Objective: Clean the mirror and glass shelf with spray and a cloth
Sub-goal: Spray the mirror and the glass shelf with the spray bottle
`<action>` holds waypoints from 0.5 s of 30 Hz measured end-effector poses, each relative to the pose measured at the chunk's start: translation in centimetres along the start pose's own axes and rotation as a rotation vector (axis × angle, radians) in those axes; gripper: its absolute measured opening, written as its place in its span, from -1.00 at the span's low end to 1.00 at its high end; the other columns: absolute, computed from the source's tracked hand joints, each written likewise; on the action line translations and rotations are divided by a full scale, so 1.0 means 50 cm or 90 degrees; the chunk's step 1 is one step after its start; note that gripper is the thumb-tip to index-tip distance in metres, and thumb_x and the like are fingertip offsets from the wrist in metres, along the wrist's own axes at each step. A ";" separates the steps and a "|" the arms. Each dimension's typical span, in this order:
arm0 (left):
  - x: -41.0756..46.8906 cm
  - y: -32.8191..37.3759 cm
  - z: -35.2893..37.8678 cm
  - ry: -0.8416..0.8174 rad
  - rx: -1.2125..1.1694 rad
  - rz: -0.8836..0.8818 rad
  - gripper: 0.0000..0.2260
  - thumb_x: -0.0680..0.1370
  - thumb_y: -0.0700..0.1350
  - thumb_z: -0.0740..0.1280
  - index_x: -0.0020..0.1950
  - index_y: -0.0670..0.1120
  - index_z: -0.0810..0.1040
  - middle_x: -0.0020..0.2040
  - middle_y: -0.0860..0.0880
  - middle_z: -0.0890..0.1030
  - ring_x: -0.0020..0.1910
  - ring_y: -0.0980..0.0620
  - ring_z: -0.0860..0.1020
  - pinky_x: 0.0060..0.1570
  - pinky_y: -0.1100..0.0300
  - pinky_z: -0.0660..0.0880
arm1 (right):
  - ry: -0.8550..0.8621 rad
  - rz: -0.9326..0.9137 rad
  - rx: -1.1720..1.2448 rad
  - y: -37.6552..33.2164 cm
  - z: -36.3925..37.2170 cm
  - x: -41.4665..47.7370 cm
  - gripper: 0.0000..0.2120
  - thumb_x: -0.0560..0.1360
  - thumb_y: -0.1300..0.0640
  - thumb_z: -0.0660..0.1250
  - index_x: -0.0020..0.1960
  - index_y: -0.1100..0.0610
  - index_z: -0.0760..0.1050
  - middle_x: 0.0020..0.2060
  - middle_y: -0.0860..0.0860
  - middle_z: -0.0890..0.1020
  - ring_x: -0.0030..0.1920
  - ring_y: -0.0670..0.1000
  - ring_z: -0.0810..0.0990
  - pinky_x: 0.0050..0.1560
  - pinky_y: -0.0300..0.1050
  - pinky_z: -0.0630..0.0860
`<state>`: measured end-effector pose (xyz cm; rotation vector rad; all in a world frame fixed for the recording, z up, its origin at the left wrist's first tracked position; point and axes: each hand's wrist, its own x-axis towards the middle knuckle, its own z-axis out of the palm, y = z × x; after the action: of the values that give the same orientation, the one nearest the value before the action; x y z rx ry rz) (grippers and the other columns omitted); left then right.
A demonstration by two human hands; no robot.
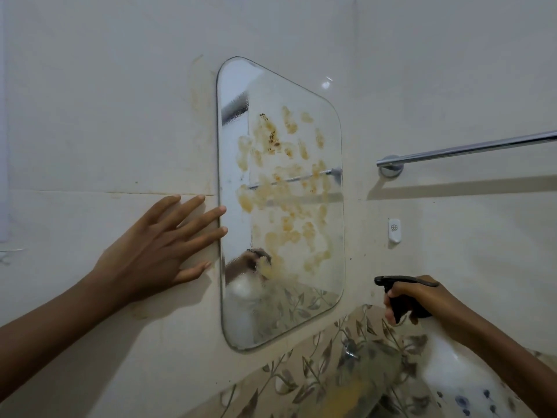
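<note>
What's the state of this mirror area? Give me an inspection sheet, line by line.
Surface: mirror misted, orange-brown stains across its middle.
Job's things: spray bottle with its nozzle towards the mirror; cloth not seen.
Clutter: nothing seen.
Hands: left hand flat on the wall, fingertips at the mirror's edge; right hand grips the spray bottle.
Cables: nothing seen.
Surroundings: towel rail, small white hook, leaf-patterned tiles.

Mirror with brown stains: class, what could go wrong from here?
1. The left hand touches the edge of the mirror with its fingertips; spray may wet them, or they may smear the glass.
2. The right hand holds the bottle low, right of the mirror; its spray may miss the stains and hit the wall.
</note>
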<state>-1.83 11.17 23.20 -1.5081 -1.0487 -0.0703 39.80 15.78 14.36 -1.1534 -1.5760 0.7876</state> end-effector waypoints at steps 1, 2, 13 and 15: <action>0.000 0.000 0.000 -0.002 0.000 -0.001 -0.48 0.54 0.19 -0.01 0.44 0.01 0.29 0.49 -0.08 0.26 0.41 -0.20 0.31 0.36 -0.13 0.17 | 0.032 0.015 0.009 0.008 -0.008 0.006 -0.77 0.46 0.25 0.25 -0.27 0.33 0.60 -0.37 0.30 0.65 -0.41 0.16 0.63 -0.54 -0.25 0.40; 0.000 0.000 0.001 -0.002 0.000 0.000 -0.48 0.54 0.19 -0.01 0.44 0.01 0.28 0.49 -0.09 0.25 0.41 -0.20 0.30 0.36 -0.13 0.17 | 0.061 0.031 0.023 0.016 -0.016 0.012 -0.77 0.46 0.25 0.25 -0.27 0.34 0.59 -0.38 0.31 0.64 -0.43 0.17 0.62 -0.55 -0.27 0.41; 0.001 -0.001 -0.001 -0.013 -0.014 0.006 -0.48 0.54 0.18 -0.03 0.42 0.00 0.33 0.47 -0.11 0.29 0.39 -0.23 0.34 0.33 -0.16 0.19 | 0.140 0.001 0.066 -0.050 -0.076 0.062 -0.84 0.42 0.18 0.28 -0.21 0.25 0.58 -0.35 0.22 0.66 -0.35 0.14 0.65 -0.41 -0.14 0.38; 0.001 0.000 0.001 -0.011 -0.021 0.002 -0.49 0.55 0.18 -0.05 0.41 0.00 0.34 0.47 -0.11 0.28 0.38 -0.22 0.34 0.32 -0.16 0.19 | 0.159 -0.039 0.096 -0.106 -0.091 0.083 -0.85 0.41 0.17 0.28 -0.23 0.23 0.58 -0.36 0.19 0.67 -0.34 0.12 0.66 -0.36 -0.11 0.38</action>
<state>-1.84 11.22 23.21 -1.5424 -1.0640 -0.0734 42.33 17.68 21.84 -1.0446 -1.3165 0.6814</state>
